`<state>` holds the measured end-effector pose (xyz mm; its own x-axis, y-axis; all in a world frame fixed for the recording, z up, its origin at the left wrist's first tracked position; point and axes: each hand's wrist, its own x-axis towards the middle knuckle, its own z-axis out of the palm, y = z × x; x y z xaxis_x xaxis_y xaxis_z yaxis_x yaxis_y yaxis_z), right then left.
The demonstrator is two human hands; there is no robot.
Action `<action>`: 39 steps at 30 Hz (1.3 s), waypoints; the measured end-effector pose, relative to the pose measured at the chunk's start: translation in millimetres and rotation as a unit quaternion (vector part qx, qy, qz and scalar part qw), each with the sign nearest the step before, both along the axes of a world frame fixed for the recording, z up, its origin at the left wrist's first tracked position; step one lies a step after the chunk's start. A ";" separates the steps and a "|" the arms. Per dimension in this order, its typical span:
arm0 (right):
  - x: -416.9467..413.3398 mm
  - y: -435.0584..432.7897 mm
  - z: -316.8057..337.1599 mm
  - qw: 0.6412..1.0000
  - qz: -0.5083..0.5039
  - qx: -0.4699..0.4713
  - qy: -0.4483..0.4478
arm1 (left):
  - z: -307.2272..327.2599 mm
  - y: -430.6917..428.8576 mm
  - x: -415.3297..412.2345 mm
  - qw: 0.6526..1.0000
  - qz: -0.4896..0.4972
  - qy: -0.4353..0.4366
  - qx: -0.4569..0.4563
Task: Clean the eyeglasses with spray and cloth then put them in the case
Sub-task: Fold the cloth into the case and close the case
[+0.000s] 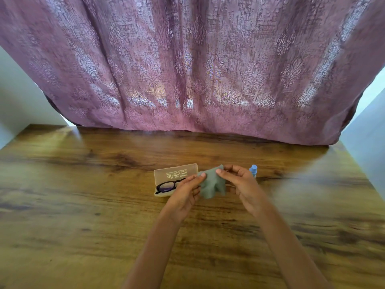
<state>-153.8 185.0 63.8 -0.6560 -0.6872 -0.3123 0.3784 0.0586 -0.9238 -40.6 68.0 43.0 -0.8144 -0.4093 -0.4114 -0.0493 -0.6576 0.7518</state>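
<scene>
A grey-green cloth (212,183) hangs between both hands above the table. My left hand (188,191) pinches its left top corner and my right hand (241,184) pinches its right top corner. Behind my left hand a translucent beige case (177,173) lies open on the table, lid up, with print on the lid. Black-framed eyeglasses (166,187) lie in the case's lower half; my left hand hides their right part. A small spray bottle with a blue cap (253,170) stands just behind my right hand, mostly hidden by it.
The wooden table (83,205) stretches wide to both sides and toward me. A mauve patterned curtain (187,69) hangs over the table's far edge. Pale walls show at the far left and far right.
</scene>
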 end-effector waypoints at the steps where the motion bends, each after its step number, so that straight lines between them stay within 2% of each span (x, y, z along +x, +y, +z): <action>1: -0.7 0.6 0.3 1.000 0.000 0.002 0.000 | -0.2 0.6 0.4 1.000 0.006 0.005 0.003; 6: -7.6 4.8 -3.9 0.999 -0.005 0.006 0.053 | 7.0 1.2 -0.2 0.995 0.027 0.008 -0.094; 11: -14.8 6.5 -6.7 0.983 0.047 0.021 0.179 | 7.6 -8.8 2.4 0.966 0.045 -0.031 -0.254; 15: -15.4 3.2 -3.9 0.952 0.054 0.069 0.294 | 10.3 -13.3 2.3 0.944 0.019 -0.015 -0.328; 17: -14.1 1.9 -0.8 0.929 0.054 0.103 0.352 | 11.4 -14.8 0.8 0.922 0.007 -0.028 -0.387; 20: -12.4 0.3 1.9 0.898 0.050 0.120 0.421 | 7.8 -18.5 -1.1 0.855 0.013 -0.083 -0.511; 22: -12.6 -0.1 1.9 0.894 0.051 0.107 0.433 | 7.5 -20.0 -0.3 0.831 0.015 -0.101 -0.546; 27: -13.2 -1.8 7.6 0.944 0.061 0.090 0.311 | 13.9 -19.5 0.9 0.828 0.023 -0.111 -0.548; 28: -12.9 -2.7 8.5 0.951 0.061 0.085 0.290 | 15.9 -19.1 1.2 0.848 0.022 -0.103 -0.520; 31: -11.1 -4.0 12.1 0.977 0.055 0.051 0.202 | 25.5 -15.1 3.5 0.932 -0.022 -0.045 -0.360; 33: -9.4 -4.2 14.1 0.985 0.060 0.035 0.159 | 27.2 -14.0 4.5 0.951 -0.041 -0.028 -0.306; 39: -8.8 -0.9 13.9 0.992 0.064 0.007 0.112 | 21.0 -16.7 3.0 0.975 -0.017 -0.028 -0.221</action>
